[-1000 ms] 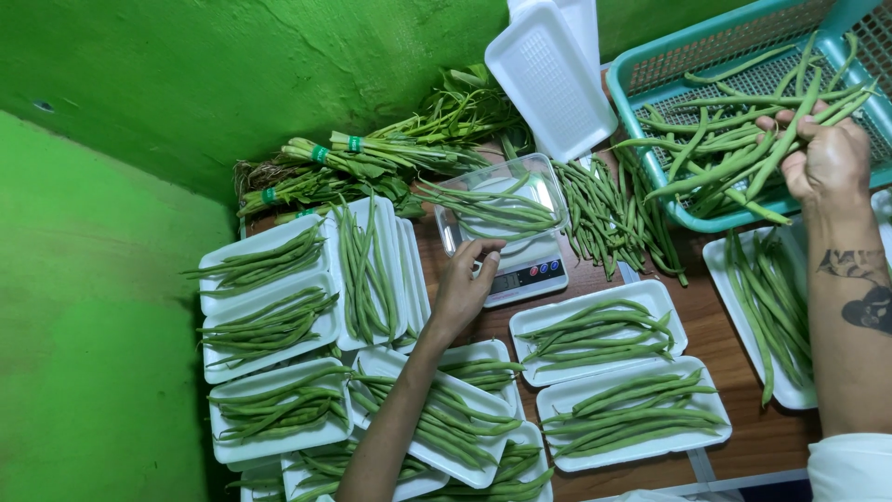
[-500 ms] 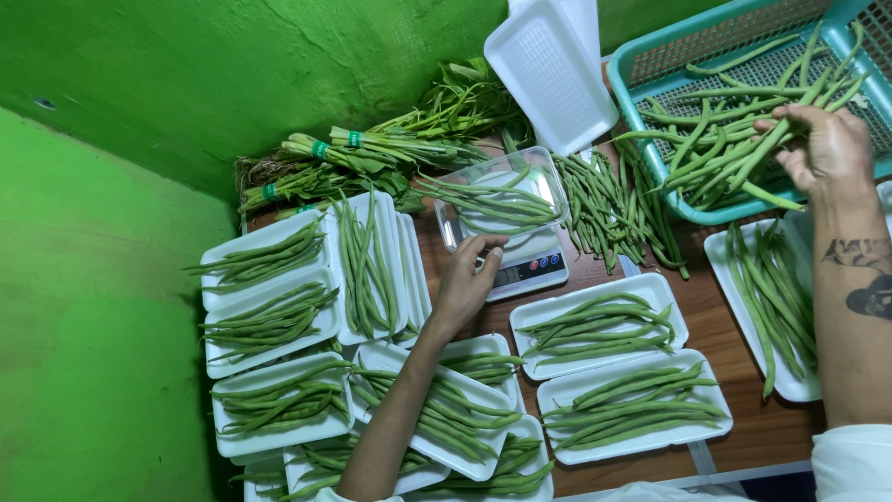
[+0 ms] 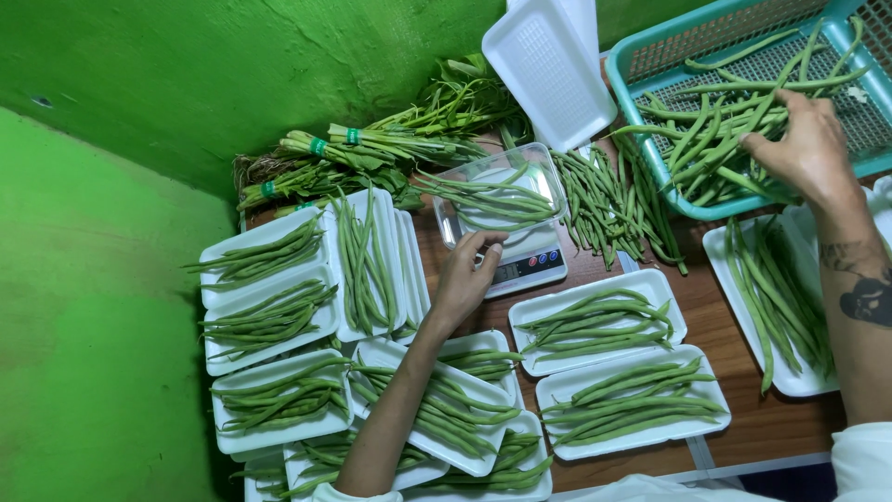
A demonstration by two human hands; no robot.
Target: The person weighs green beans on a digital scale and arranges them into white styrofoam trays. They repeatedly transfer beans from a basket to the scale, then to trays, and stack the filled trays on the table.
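Nearest you, filled trays of beans cover the desk. Your left hand rests at the scale, fingers loosely curled and holding nothing, just below its clear tub of beans. Farther off, your right hand reaches into the teal basket, fingers closing on beans: weighing a portion, it seems.

- The scale stands mid-table — a clear tray of beans sits on it.
- Left hand touches the scale's front edge.
- Left of the scale: filled trays.
- Right and in front: two more trays.
- Behind-right — basket, right hand in its beans.
- Behind-left: tied bundles.
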